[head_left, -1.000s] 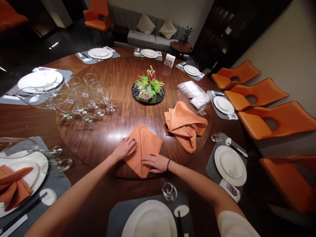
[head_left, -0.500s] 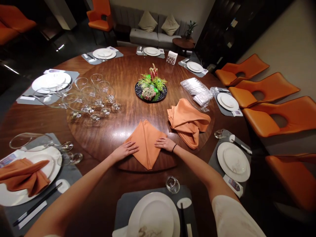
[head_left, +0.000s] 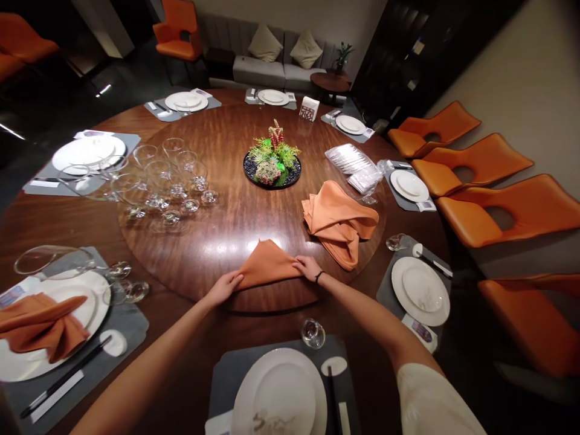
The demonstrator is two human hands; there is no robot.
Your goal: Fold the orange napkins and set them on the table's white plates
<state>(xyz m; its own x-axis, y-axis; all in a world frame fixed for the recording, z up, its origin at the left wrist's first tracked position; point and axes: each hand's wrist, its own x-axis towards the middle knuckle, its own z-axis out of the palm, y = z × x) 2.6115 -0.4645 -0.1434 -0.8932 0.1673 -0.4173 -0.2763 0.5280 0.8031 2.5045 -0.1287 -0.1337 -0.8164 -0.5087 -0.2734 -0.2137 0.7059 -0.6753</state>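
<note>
An orange cloth napkin (head_left: pixel 267 266) is stretched between my two hands near the front of the round turntable, its lower edge straight and a peak pointing away from me. My left hand (head_left: pixel 223 287) pinches its left corner, fingers closed. The right corner is gripped by my right hand (head_left: pixel 308 267), which has a dark band at the wrist. Just right of it lies a pile of orange napkins (head_left: pixel 342 223). Below my hands, a place setting holds stacked white plates (head_left: pixel 283 393) and a small glass (head_left: pixel 313 333).
Several stemmed glasses (head_left: pixel 170 181) stand on the left of the turntable. A plant centrepiece (head_left: pixel 272 158) sits in the middle, with plastic-wrapped packets (head_left: pixel 353 166) to its right. At the left setting, a folded napkin (head_left: pixel 43 323) rests on plates. Orange chairs (head_left: pixel 493 208) line the right.
The napkin was lying as a diamond under my flat hands. Now its near point is no longer visible, its near edge is straight, and both hands have closed on the side corners.
</note>
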